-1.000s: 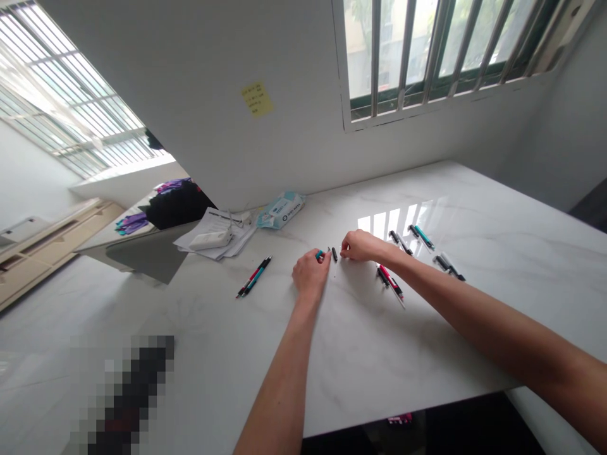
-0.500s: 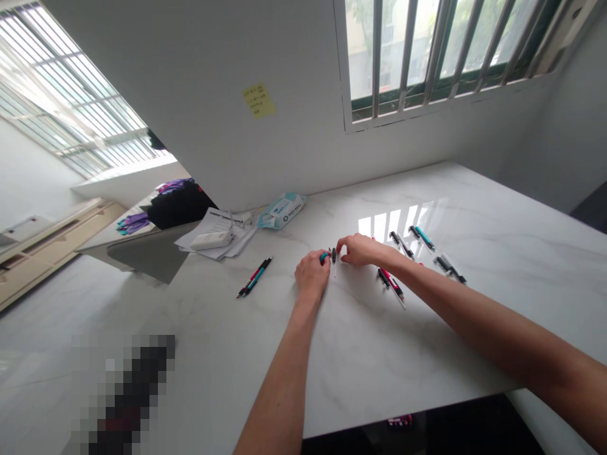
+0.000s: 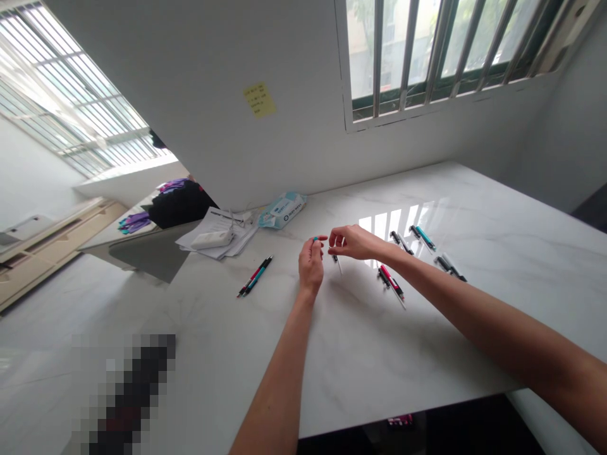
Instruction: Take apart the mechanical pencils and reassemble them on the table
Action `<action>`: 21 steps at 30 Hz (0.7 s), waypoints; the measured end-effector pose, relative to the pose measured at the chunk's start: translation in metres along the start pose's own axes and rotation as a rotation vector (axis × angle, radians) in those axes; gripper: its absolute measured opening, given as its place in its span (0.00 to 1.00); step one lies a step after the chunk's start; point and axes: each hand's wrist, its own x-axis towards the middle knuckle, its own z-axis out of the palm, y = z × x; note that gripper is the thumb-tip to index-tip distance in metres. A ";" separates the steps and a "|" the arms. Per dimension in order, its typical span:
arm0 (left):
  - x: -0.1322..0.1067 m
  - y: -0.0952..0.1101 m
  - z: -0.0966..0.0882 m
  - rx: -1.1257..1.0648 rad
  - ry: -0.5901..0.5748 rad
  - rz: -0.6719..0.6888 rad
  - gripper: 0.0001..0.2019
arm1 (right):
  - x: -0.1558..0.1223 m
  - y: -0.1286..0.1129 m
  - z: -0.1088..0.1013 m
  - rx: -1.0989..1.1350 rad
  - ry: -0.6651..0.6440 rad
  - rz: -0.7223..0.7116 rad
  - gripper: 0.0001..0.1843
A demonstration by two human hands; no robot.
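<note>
Over the middle of the white marbled table, my left hand (image 3: pixel 311 264) is closed around a teal pen part (image 3: pixel 315 239), of which only a little shows. Just to its right my right hand (image 3: pixel 355 242) has thumb and fingers drawn together in a pinch; what they hold, if anything, is hidden. The fingertips of both hands nearly meet. Below the right fingers a thin pen refill (image 3: pixel 339 264) with a dark piece at its upper end is on the table. Further left two assembled pens (image 3: pixel 255 276), one red and one teal, lie side by side.
Red and black pen parts (image 3: pixel 391 282) lie right of my hands. Beyond my right forearm are black and clear parts (image 3: pixel 402 243), a teal barrel (image 3: pixel 425 237) and more pieces (image 3: pixel 450 268). A wipes packet (image 3: pixel 283 211) and papers (image 3: pixel 215 221) sit by the wall.
My left hand has lifted and turned upward with the teal part. My right hand has moved left, close to it. The refill now lies slightly further right and more slanted.
</note>
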 end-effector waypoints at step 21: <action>0.005 -0.001 -0.011 -0.473 0.130 -0.137 0.16 | -0.005 -0.011 0.002 0.190 0.079 0.029 0.11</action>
